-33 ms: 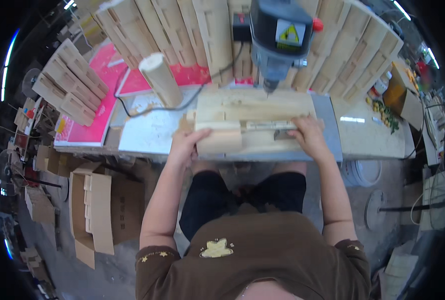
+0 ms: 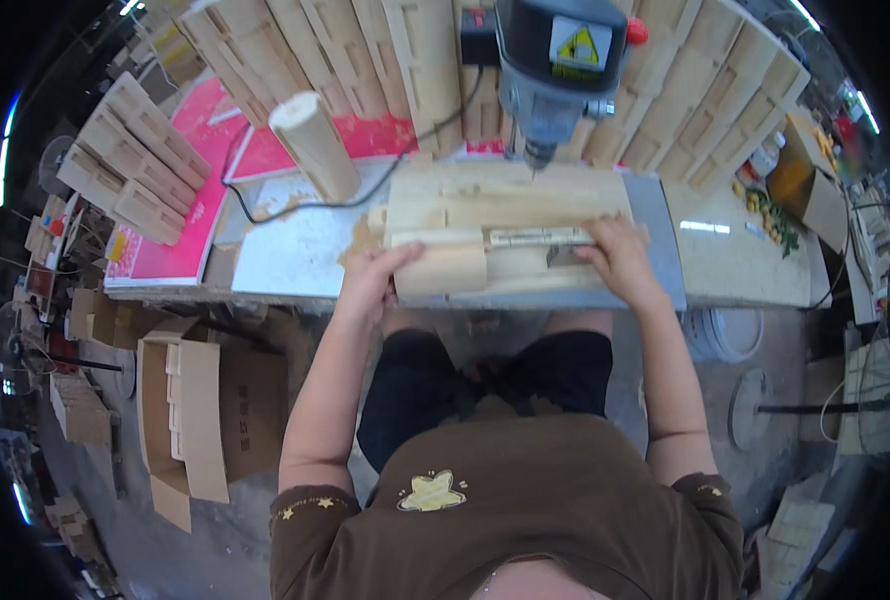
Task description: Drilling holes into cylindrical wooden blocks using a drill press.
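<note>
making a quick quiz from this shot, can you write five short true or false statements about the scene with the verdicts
1. The left hand holds the left end of a light wooden piece. True.
2. The right hand is on the drill head. False: it is lower down, beside a small grey metal part.
3. A yellow triangle label is on the drill head. True.
4. The drill bit is touching the light wooden piece. False: the two are apart.
5. An open cardboard box stands to the person's left, below the bench top. True.
</note>
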Tool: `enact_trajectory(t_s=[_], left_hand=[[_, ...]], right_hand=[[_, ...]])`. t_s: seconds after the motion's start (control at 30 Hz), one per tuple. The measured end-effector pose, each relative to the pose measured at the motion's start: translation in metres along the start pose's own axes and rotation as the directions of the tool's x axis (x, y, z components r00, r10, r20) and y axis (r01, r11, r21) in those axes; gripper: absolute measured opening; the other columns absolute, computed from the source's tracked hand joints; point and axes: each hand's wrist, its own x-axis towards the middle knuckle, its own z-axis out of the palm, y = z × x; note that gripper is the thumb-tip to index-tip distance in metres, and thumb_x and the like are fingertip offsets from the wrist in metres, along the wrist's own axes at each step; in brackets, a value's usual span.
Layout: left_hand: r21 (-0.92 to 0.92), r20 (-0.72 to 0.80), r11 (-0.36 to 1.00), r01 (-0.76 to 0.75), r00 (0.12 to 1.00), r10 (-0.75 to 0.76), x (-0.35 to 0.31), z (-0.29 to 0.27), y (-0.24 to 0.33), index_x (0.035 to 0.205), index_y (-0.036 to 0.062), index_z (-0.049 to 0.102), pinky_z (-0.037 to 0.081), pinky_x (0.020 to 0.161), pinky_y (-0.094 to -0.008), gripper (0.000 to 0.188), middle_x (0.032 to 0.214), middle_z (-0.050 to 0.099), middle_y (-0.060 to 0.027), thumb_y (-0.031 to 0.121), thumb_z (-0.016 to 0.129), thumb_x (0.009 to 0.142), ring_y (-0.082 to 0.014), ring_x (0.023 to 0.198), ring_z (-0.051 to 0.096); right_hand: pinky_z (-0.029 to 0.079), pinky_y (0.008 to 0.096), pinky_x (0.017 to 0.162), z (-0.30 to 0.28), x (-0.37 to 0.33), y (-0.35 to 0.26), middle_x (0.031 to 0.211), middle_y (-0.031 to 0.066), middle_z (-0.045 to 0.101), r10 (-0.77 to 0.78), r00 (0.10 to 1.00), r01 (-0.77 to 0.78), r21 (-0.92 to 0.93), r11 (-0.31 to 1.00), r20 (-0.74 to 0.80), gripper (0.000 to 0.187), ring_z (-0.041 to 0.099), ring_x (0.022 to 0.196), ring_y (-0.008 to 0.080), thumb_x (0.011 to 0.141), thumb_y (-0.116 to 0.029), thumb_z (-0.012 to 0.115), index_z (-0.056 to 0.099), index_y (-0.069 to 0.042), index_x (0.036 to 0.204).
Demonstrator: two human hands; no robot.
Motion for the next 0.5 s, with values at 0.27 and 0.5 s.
enact_trajectory(t_s=[0.27,0.5], left_hand=[[-0.037,0.111,0.995,0.092,0.99,-0.087,0.024,0.029,-0.015,0.075,-0.0008,0.06,0.028,0.037,-0.0205,0.038,0.053,0.049,0.0015,0.035,0.071,0.079,-0.0047,0.038,0.037],[-0.108,0.196,0.982,-0.158,0.965,0.177,0.021,0.062,-0.06,0.105,-0.0031,0.052,0.046,0.062,-0.0228,0.048,0.089,0.057,-0.0074,0.021,0.079,0.073,-0.0098,0.072,0.054]], right_hand=[[0.042,0.0404,0.076,0.0,0.003,-0.006,0.087,0.011,0.058,0.03,0.999,-0.031,0.038,0.999,0.033,0.025,0.052,0.086,0.0315,0.073,-0.017,0.068,0.059,-0.005,0.093],[0.043,0.0405,0.076,-0.001,-0.009,-0.006,0.089,0.0113,0.057,0.024,0.999,-0.024,-0.004,1.0,-0.034,0.034,0.053,0.087,0.0315,0.068,-0.009,0.07,0.058,-0.005,0.099]])
